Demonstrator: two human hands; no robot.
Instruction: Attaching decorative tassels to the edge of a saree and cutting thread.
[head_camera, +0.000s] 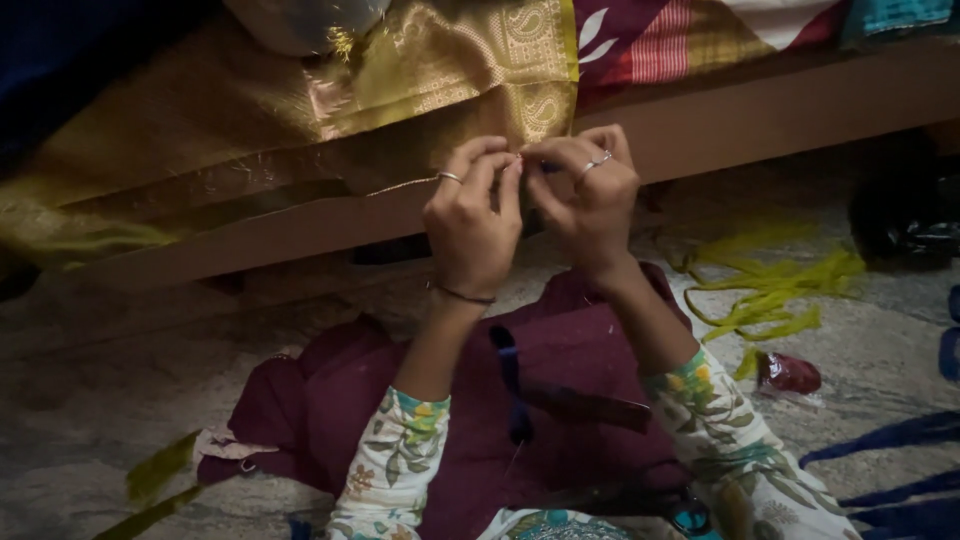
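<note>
Floral-printed sleeves (395, 470) sit closest to the lens, one on each forearm, rising from the bottom edge toward the middle of the view. Beneath them a maroon cloth (400, 390) lies spread on the speckled floor (100, 400), with a dark blue strip (510, 380) resting across it.

Both hands are raised in front of the wooden bed frame (760, 115) and meet at their fingertips. The left hand (470, 215) is curled, its thumb and first fingers pinched together on the lower edge of the golden sari (450, 70), which hangs over the frame from the bed above. A ring shows on one finger and a thin dark bangle on the wrist. The right hand (585, 195) is likewise closed in a pinch, touching the left at the same spot on the sari's patterned border; it also wears a ring. Something small and dark shows between the two sets of fingertips, too small to identify. A fine thread (400, 186) runs leftward from the left hand along the cloth's edge.

To the right of the arms, a tangle of yellow-green threads (770, 285) lies on the floor, and near it a small red packet (788, 373). More blue strips (900, 440) lie at the lower right. A striped red bedcover (680, 40) shows on the bed above the right hand.
</note>
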